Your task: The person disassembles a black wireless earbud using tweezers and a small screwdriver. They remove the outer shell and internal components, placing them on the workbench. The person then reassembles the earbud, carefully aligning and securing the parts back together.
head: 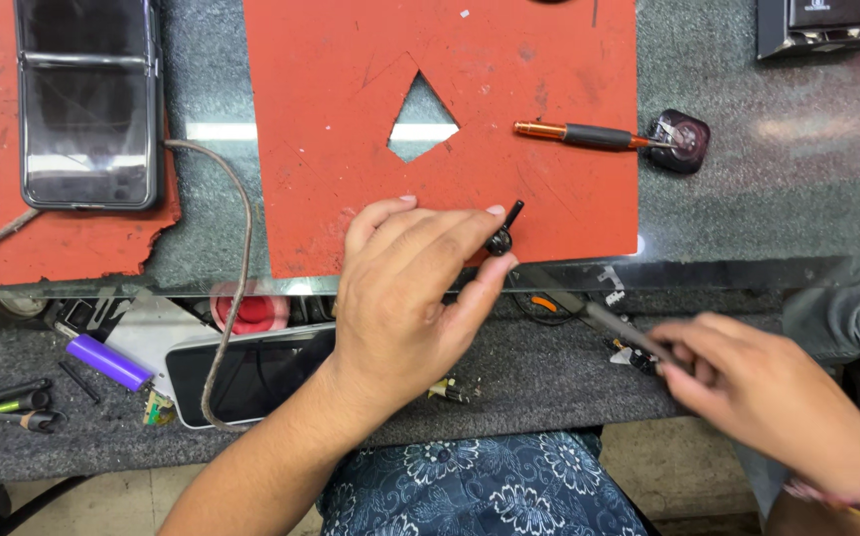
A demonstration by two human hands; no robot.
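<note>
Pinched between thumb and fingers of the left hand (405, 298), a small black part (504, 233) is held at the lower edge of the red mat (351, 99), near the frame's centre; its long axis is tilted up and slightly right. A slim grey tool (599, 316) is grasped by the clenched fingers of the right hand (768, 392) at lower right, its length running up-left toward the part. The speckled grey bench (768, 199) is covered by glass. An orange-and-black screwdriver (579, 134) is laid horizontally on the mat. A dark phone (87, 99) is seen at upper left.
</note>
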